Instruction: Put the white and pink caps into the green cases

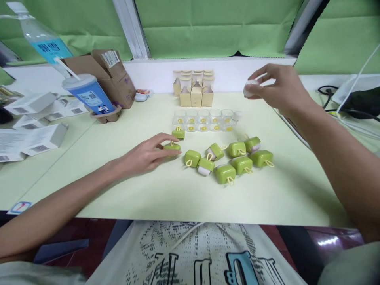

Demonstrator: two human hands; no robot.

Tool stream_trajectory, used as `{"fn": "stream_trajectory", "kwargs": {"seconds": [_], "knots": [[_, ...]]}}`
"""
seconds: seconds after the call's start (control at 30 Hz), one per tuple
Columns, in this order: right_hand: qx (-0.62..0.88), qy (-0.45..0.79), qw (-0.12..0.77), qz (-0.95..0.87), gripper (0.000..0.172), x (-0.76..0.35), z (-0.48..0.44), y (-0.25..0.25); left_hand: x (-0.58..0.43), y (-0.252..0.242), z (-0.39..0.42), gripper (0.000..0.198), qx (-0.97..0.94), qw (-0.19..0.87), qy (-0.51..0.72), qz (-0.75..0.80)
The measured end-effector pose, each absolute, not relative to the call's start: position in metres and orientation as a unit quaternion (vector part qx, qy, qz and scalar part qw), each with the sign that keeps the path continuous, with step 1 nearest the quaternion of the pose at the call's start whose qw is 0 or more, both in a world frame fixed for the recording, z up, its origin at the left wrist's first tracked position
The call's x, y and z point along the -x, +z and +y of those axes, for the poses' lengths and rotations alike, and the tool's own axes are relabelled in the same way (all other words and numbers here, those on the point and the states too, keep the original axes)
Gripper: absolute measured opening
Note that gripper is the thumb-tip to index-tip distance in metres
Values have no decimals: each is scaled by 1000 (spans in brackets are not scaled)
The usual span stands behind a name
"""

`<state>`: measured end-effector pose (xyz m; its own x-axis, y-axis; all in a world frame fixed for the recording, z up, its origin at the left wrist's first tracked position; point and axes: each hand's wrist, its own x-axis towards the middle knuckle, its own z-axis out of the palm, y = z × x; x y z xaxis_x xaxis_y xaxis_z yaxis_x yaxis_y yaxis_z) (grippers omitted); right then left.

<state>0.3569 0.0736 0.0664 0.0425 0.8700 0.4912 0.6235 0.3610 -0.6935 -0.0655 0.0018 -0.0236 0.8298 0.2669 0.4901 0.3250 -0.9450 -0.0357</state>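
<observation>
My left hand (pixel 151 152) rests on the table with thumb and fingers around a small green case (pixel 172 147) with a yellow loop. Just behind that case stands another green case (pixel 178 133). My right hand (pixel 268 85) is raised at the back right, pinching a small white rounded object (pixel 250 88). Several more green cases with yellow loops, such as one nearer the front (pixel 225 174), lie scattered at mid table; some show a white part. Two rows of clear cups (pixel 203 117) with yellow marks stand behind them.
Small open cardboard boxes (pixel 196 95) stand by the wall. At the left are a blue cup (pixel 92 97) in a holder, a bottle (pixel 44 39), a brown carton (pixel 118 81) and white boxes (pixel 44 139). Cables (pixel 353 122) lie at the right.
</observation>
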Motion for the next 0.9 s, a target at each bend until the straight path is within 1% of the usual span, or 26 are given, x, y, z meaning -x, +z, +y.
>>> {"fn": "stream_trajectory", "kwargs": {"seconds": [0.07, 0.13, 0.17, 0.2, 0.3, 0.47, 0.53, 0.73, 0.83, 0.9], "knots": [[661, 160, 303, -668, 19, -378, 91, 60, 68, -31, 1, 51, 960, 39, -231, -151], [717, 168, 147, -661, 15, -391, 102, 52, 67, -31, 1, 57, 965, 28, -215, -148], [724, 169, 99, -661, 11, -395, 104, 49, 67, -30, 1, 60, 966, 25, -211, -149], [725, 169, 74, -663, 8, -396, 106, 47, 67, -29, 0, 61, 964, 23, -216, -152], [716, 173, 67, -673, 8, -396, 105, 43, 66, -27, -1, 54, 955, 22, -250, -157], [704, 146, 66, -692, 26, -400, 112, 37, 59, -31, 0, 24, 937, 19, -309, -163], [704, 135, 70, -693, 29, -404, 119, 31, 57, -32, 0, 18, 932, 33, -320, -166], [691, 149, 126, -696, 31, -419, 139, 9, 56, -35, 0, 22, 925, 88, -330, -169], [652, 146, 156, -727, 30, -423, 142, 2, 58, -38, 2, 33, 923, 127, -314, -182], [646, 142, 155, -734, 27, -422, 143, 1, 58, -40, 3, 38, 924, 151, -292, -194]]}}
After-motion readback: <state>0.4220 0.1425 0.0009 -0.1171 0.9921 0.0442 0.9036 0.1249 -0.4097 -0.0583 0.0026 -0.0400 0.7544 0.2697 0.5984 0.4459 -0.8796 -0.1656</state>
